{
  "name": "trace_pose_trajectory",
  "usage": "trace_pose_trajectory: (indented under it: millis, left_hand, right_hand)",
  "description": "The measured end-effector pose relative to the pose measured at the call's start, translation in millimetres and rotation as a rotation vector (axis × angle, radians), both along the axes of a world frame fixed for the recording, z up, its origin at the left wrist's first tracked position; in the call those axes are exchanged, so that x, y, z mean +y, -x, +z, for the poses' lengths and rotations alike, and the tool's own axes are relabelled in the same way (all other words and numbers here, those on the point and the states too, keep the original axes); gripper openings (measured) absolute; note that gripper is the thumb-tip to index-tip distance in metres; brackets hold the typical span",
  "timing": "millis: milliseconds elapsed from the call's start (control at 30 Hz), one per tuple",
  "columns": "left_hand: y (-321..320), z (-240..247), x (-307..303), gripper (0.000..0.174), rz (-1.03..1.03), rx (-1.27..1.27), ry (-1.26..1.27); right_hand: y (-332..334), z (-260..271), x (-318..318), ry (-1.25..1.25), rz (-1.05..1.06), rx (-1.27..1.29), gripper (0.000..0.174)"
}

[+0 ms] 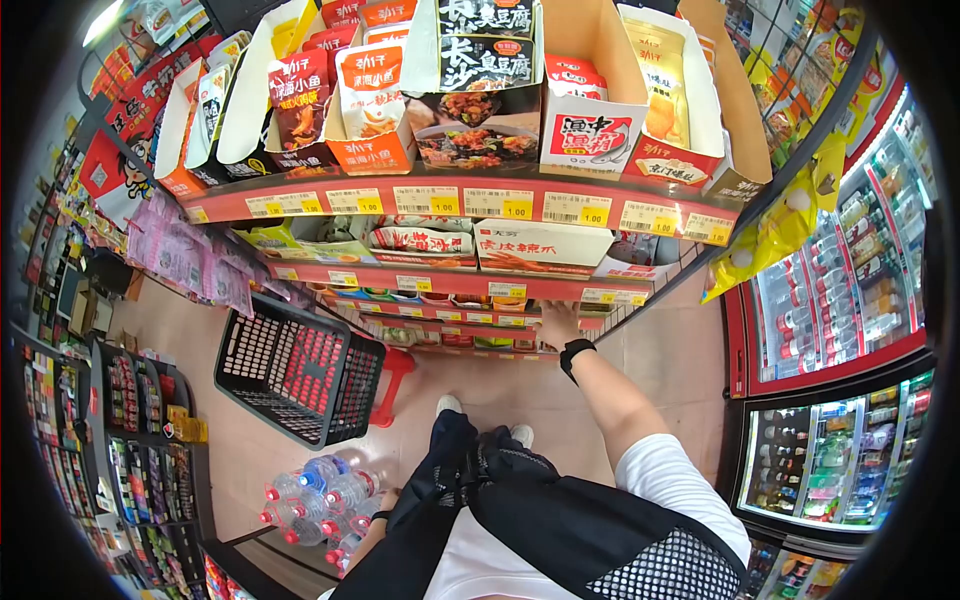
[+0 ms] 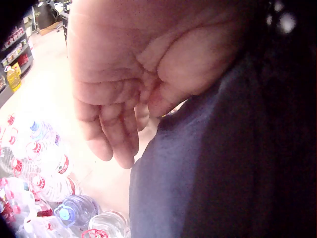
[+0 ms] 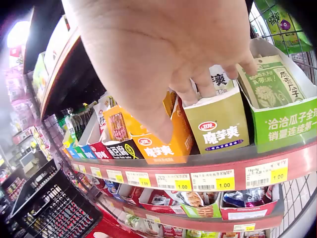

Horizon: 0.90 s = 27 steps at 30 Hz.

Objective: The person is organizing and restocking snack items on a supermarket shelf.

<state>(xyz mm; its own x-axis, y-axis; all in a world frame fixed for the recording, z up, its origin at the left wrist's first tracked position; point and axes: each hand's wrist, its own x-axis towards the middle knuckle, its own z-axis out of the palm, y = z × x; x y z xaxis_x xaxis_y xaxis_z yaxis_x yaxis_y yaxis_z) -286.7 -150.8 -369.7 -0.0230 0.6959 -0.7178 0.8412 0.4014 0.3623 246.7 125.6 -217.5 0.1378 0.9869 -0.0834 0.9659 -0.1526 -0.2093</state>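
My right hand (image 3: 163, 54) reaches over a row of snack boxes on a lower shelf. Its fingers point down at the open top of an olive-gold box (image 3: 220, 124), where a pale packet (image 3: 221, 79) shows. The thumb lies in front of an orange box (image 3: 163, 144) to the left. A green box of sunflower-seed bags (image 3: 272, 89) stands on the other side. In the head view the right hand (image 1: 558, 326) is at the lower shelves. My left hand (image 2: 124, 79) hangs beside the dark trouser leg (image 2: 168, 183), fingers loosely bent, holding nothing.
Boxed snacks (image 1: 375, 85) fill the top shelf above a price-tag strip (image 1: 460, 203). A black shopping basket (image 1: 290, 360) stands left of my legs. Several large water bottles (image 1: 320, 495) sit on the floor. Drinks fridges (image 1: 830, 270) line the right side.
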Motion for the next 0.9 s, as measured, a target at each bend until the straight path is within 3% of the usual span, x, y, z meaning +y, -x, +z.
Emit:
trace_pose_trajectory:
  millis: [367,400,567,633,667,733,767,800,833,867,900]
  left_hand:
    - [-13,-17,16,0.04,-0.07,-0.053,-0.028]
    - [-15,-13,18,0.039,-0.103,-0.077,-0.008]
    - [-27,-10,35,0.034,-0.09,-0.003,-0.02]
    - [-31,17,32,0.033,-0.151,0.023,-0.007]
    - [-34,4,28,0.032,-0.045,-0.054,-0.045]
    - [-44,21,33,0.031,-0.141,0.035,0.022]
    - [-56,44,39,0.031,-0.191,0.078,0.055]
    - [-59,39,37,0.032,-0.155,0.107,0.03]
    - [-61,37,37,0.033,-0.139,0.088,0.04]
    - [-60,29,37,0.034,-0.123,0.069,0.05]
    - [-61,20,36,0.034,-0.106,0.048,0.059]
  right_hand:
    - [6,24,-24,-0.064,0.132,0.029,0.077]
    - [-2,-8,-21,0.005,0.172,0.18,0.083]
    - [32,2,-71,-0.193,0.248,0.356,0.073]
    - [44,-22,-102,-0.11,0.32,0.394,0.066]
    - [48,-49,-120,0.039,0.347,0.486,0.061]
    - [51,-88,-152,0.373,0.423,0.69,0.046]
    - [56,-33,-151,0.955,0.446,0.533,0.057]
    - [51,-93,-179,0.784,0.493,0.513,0.054]
    - [45,-70,-192,0.855,0.369,0.775,0.053]
    - [34,-116,-203,0.898,0.313,0.634,0.057]
    - [26,-92,-207,0.922,0.227,0.626,0.063]
